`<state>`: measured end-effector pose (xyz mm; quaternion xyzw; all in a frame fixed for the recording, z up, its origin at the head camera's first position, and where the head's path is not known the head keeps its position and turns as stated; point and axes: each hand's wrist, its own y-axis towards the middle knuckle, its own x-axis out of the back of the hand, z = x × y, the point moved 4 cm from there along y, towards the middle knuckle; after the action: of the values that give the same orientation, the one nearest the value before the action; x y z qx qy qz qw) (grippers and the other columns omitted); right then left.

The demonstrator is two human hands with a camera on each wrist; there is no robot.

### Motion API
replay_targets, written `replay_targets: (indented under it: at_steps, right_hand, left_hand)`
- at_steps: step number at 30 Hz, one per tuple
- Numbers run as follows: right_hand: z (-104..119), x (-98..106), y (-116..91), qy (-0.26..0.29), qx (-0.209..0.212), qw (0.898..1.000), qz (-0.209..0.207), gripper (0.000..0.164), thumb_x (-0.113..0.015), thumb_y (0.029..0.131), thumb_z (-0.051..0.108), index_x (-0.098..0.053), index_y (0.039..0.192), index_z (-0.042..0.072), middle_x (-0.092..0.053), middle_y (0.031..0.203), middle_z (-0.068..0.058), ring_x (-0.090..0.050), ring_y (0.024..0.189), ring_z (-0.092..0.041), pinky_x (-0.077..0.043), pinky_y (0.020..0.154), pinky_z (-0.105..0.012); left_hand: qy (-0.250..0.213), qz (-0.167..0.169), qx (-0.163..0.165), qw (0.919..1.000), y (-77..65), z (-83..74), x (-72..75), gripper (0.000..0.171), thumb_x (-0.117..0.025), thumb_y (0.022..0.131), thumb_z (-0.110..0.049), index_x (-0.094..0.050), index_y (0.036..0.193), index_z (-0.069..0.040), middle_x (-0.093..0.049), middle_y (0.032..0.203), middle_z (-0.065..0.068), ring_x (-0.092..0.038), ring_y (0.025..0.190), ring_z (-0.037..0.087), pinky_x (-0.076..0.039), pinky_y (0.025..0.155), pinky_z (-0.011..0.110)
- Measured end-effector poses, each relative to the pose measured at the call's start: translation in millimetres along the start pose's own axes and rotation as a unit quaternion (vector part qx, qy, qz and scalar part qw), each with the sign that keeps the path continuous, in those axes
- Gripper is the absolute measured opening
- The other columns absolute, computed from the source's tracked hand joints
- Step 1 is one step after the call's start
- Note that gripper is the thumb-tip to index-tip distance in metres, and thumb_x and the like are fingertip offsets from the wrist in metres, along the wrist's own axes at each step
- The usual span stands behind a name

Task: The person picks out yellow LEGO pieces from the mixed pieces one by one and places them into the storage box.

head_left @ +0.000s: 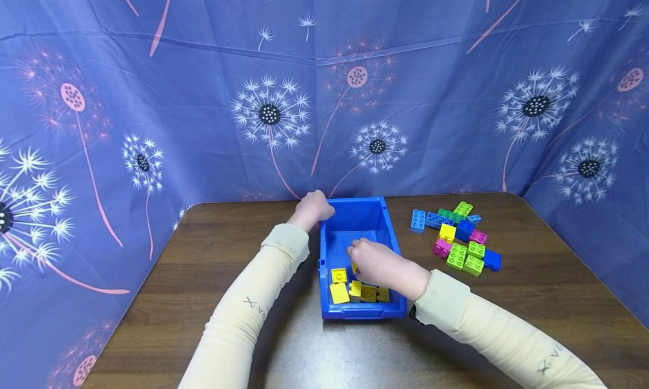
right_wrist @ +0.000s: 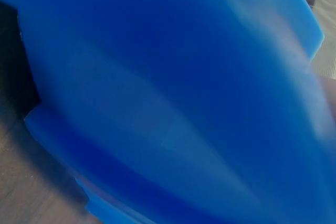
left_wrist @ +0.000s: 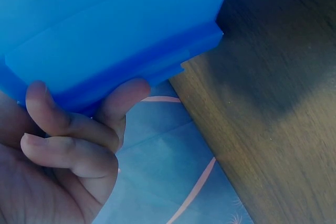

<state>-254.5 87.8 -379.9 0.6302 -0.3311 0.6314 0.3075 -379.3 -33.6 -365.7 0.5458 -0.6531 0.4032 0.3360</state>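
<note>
A blue plastic bin (head_left: 363,311) stands on the table with several yellow toy bricks (head_left: 339,293) in its near end. My left hand (head_left: 312,207) grips the bin's far left corner. In the left wrist view, the fingers (left_wrist: 79,127) of that hand curl at the bin's rim. Over the bin's inside, my right hand (head_left: 377,262) is lowered with curled fingers, and a yellow brick (head_left: 354,267) shows at its fingertips, mostly hidden by the hand. The bin's blue wall (right_wrist: 157,103) fills most of the right wrist view and hides the right fingers there.
Right of the bin, a loose group of toy bricks lies on the wooden table (head_left: 203,265), among them a lime green brick (head_left: 457,255), a blue brick (head_left: 465,230), a pink brick (head_left: 442,248) and a yellow brick (head_left: 447,232). A patterned blue cloth (head_left: 213,96) hangs behind the table.
</note>
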Motion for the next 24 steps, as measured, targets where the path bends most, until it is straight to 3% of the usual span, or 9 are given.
replay_targets:
  at_steps: [14,24]
  right_hand:
    - [3,-8,4,-0.02,-0.023,0.999,0.041,0.036,-0.075,0.08,0.018,-0.066,0.113,0.005,-0.066,0.099,-0.009,-0.059,0.083,-0.018,-0.055,0.081,-0.034]
    - [3,-15,2,-0.03,-0.006,0.999,0.043,0.027,-0.073,0.082,0.018,-0.069,0.107,0.007,-0.067,0.093,-0.007,-0.06,0.078,-0.017,-0.055,0.079,-0.032]
  left_hand:
    - [0.0,-0.007,-0.007,1.0,0.1,0.8,-0.6,0.021,-0.057,0.088,-0.025,-0.061,0.093,-0.004,-0.063,0.072,0.009,-0.064,0.052,0.019,-0.05,0.045,0.028]
    - [0.015,-0.013,-0.01,0.9998,2.1,1.0,-0.4,0.02,-0.057,0.086,-0.025,-0.062,0.084,-0.006,-0.063,0.068,0.008,-0.064,0.051,0.018,-0.049,0.047,0.029]
